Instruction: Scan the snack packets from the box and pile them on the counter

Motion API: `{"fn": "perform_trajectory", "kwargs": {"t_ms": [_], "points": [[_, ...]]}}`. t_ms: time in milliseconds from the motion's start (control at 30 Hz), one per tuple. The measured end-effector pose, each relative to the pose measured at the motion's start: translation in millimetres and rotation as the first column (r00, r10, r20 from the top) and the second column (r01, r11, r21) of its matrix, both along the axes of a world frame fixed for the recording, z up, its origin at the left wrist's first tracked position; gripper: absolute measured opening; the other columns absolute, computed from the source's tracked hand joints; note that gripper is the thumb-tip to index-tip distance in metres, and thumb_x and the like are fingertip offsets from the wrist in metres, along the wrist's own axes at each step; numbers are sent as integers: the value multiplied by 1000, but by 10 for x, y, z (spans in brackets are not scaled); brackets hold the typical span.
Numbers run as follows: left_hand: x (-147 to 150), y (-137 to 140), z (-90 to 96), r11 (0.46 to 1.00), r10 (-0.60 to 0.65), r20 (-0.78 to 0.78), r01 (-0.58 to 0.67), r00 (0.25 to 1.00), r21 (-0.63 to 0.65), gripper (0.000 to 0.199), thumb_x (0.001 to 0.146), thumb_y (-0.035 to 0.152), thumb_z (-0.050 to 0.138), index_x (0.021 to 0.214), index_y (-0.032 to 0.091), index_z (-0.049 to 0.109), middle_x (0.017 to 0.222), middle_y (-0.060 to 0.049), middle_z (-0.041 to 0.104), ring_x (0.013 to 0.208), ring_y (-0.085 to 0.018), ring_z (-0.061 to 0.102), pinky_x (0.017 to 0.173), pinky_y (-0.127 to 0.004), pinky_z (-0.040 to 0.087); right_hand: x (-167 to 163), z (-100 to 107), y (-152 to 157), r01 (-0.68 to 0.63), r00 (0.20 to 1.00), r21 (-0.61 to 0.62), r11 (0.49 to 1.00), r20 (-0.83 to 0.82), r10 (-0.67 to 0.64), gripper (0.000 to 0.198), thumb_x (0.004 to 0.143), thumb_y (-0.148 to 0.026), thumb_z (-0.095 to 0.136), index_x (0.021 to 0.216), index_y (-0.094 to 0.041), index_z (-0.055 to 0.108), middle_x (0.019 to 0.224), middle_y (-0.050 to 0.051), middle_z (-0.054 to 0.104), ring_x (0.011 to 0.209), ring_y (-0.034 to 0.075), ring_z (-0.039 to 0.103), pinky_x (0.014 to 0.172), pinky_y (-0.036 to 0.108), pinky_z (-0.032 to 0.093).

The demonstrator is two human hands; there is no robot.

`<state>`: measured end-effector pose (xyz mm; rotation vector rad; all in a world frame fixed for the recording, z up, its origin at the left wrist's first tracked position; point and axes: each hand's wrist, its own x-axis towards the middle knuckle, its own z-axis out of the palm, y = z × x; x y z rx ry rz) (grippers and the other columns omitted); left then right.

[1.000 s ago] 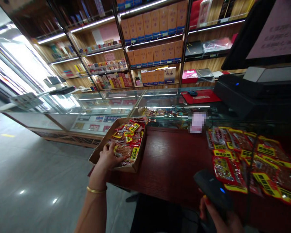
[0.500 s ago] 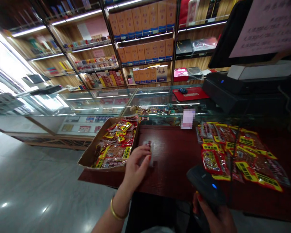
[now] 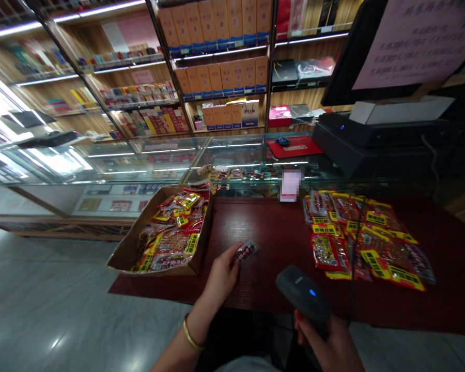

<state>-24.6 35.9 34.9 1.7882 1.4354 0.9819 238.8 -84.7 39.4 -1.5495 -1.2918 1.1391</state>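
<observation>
Pinched in my left hand (image 3: 223, 271) is a small dark snack packet (image 3: 245, 251) with a clear edge and pale lettering, held just over the dark red table (image 3: 232, 222). My right hand (image 3: 325, 341) is closed round the handle of a black barcode scanner (image 3: 300, 292), which has a blue light lit on top. Its head points toward the packet, some way apart from it. Left of my left hand stands an open cardboard box (image 3: 196, 263) of red and yellow snack packets (image 3: 174, 242). More packets (image 3: 349, 225) lie spread on the table to the right.
A black cable (image 3: 356, 248) hangs across the right-hand packets. Behind the table runs a glass display counter (image 3: 158, 155) with a red mat (image 3: 296, 149) and a mouse (image 3: 282, 141). A monitor (image 3: 343, 67) rises at the back right. Stocked shelves (image 3: 220, 54) line the wall.
My left hand has drawn the packet away from the box and turned it so its lettering shows. The scanner has shifted left, closer to the packet. The whole view has swung slightly right.
</observation>
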Motion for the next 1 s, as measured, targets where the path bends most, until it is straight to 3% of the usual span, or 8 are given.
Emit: {"fn": "perform_trajectory", "kwargs": {"t_ms": [167, 467, 833, 1000], "points": [[-23, 45, -21, 999, -9, 107, 14, 994, -52, 68, 85, 1, 54, 149, 23, 51, 121, -7, 78, 112, -18, 75, 106, -40, 57, -47, 34, 5, -62, 992, 58, 996, 115, 55, 43, 92, -60, 65, 69, -24, 72, 57, 3, 74, 56, 23, 72, 59, 29, 55], [-17, 9, 7, 995, -65, 144, 75, 987, -62, 60, 90, 9, 54, 148, 23, 49, 119, -6, 78, 110, -19, 75, 105, -42, 57, -10, 20, 32, -40, 994, -19, 999, 100, 42, 52, 92, -68, 59, 79, -21, 76, 61, 4, 74, 59, 24, 72, 60, 30, 55], [22, 65, 13, 994, -98, 7, 99, 995, -49, 62, 88, 8, 50, 148, 22, 50, 119, -7, 77, 111, -20, 74, 107, -40, 54, -99, 58, 126, 26, 996, -70, 997, 86, -20, 47, 94, -64, 54, 80, -21, 68, 59, 2, 70, 56, 23, 71, 58, 31, 53], [15, 76, 24, 999, -39, -205, 36, 978, -19, 62, 84, 9, 56, 144, 21, 57, 116, -9, 76, 108, -23, 72, 103, -41, 54, -122, 55, 216, -38, 996, -130, 991, 75, 48, 40, 95, -57, 50, 87, -21, 65, 59, 0, 68, 53, 22, 71, 54, 29, 50]]}}
